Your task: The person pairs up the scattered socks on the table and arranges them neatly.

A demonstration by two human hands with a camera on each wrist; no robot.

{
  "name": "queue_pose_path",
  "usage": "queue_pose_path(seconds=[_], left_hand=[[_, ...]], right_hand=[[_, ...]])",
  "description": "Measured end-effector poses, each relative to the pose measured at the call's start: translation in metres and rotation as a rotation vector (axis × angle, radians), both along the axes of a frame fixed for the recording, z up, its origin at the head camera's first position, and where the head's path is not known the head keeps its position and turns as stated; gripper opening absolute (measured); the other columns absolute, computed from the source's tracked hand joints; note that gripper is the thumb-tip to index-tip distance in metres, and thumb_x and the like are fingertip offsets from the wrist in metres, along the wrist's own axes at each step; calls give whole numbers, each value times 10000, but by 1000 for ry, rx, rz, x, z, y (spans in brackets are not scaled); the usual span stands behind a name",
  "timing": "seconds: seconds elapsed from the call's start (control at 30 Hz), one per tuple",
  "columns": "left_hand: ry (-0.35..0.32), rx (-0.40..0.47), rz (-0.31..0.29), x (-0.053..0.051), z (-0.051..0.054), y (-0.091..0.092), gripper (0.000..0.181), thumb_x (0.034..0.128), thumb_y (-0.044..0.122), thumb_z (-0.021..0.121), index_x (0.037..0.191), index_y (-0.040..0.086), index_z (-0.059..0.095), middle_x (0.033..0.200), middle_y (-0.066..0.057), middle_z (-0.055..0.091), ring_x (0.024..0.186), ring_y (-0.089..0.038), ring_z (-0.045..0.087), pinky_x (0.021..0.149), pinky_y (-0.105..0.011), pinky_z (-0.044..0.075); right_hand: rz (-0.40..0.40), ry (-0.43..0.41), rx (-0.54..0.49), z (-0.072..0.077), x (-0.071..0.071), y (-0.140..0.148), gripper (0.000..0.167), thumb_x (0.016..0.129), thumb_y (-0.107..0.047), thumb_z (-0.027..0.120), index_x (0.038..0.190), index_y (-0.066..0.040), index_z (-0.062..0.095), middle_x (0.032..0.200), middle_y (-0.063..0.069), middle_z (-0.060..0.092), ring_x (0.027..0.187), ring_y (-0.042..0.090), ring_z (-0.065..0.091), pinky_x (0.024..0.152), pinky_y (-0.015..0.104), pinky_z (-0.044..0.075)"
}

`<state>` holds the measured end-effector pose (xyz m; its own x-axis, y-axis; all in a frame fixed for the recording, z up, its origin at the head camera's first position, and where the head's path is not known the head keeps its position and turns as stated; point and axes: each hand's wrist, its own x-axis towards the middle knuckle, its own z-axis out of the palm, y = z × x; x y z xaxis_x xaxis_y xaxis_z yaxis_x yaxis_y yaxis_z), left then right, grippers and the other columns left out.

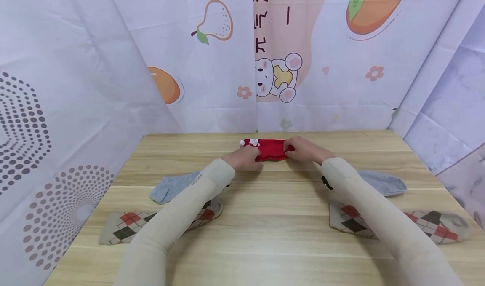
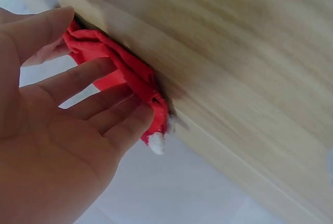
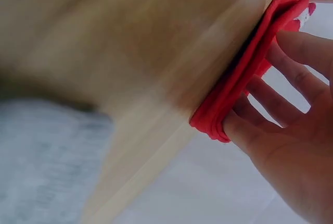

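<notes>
Near the table's far edge lies a folded red cloth item (image 1: 272, 149), with a white trim or figure at its left end. My left hand (image 1: 245, 157) touches its left part; in the left wrist view the long, slightly bent fingers of my left hand (image 2: 67, 114) rest on the red fabric (image 2: 132, 67). At the right end is my right hand (image 1: 305, 149). The right wrist view has my right hand (image 3: 291, 109) with extended fingers, their tips against the layered red fabric (image 3: 234, 86). Some fingertips are hidden behind the folds.
Grey socks lie on the left (image 1: 172, 186) and right (image 1: 382, 183) of the wooden table (image 1: 265, 235), partly under my sleeves. Closer to me are argyle socks, left (image 1: 125, 227) and right (image 1: 435, 226). A printed curtain (image 1: 212, 75) hangs behind the far edge.
</notes>
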<state>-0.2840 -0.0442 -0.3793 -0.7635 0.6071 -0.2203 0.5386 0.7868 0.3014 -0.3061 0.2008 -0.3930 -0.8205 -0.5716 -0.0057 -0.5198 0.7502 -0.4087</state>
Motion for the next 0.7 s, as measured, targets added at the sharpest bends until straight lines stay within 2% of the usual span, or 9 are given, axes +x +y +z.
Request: queue_pose_path(seconds=[0.07,0.2,0.4,0.47,0.57,0.7], left_hand=[[-23,9,21,-6,0,0,228,965,216,604,798,60,598,640,-2,441,576,-117,427,591,-251,390],[-27,16,39,-18,-3,0,236,992,213,585,806,70,616,652,-9,448,592,-125,433,608,-255,399],[35,-19,70,-36,-10,-1,226,989,212,605,818,66,631,651,0,460,597,-125,430,617,-256,403],[57,-27,78,-41,-10,0,217,981,195,602,816,57,630,665,-14,497,606,-134,442,627,-273,423],[125,-48,76,-47,-12,4,191,972,179,587,819,68,615,734,-28,579,651,-146,481,662,-302,460],[221,-83,79,-46,-15,14,169,955,170,582,844,60,645,888,-71,683,774,-186,589,739,-363,527]], right_hand=[[-16,-1,-5,0,-7,-1,94,932,-23,610,857,-41,665,798,49,586,749,208,516,709,341,440],[-51,16,2,-1,-18,-3,116,912,-10,591,829,-42,666,783,47,581,763,219,508,718,345,425],[-89,50,-26,-4,-36,-10,106,880,-4,575,816,-42,650,803,71,588,783,246,524,729,363,439],[-104,59,-25,-5,-42,-11,99,861,5,571,797,-48,625,804,78,574,776,252,520,716,360,436],[-127,72,-12,-5,-48,-13,99,827,28,574,768,-48,599,793,82,556,771,253,507,699,349,421],[-150,76,32,-3,-48,-12,92,816,47,578,766,-30,580,762,80,527,767,252,485,692,352,402]])
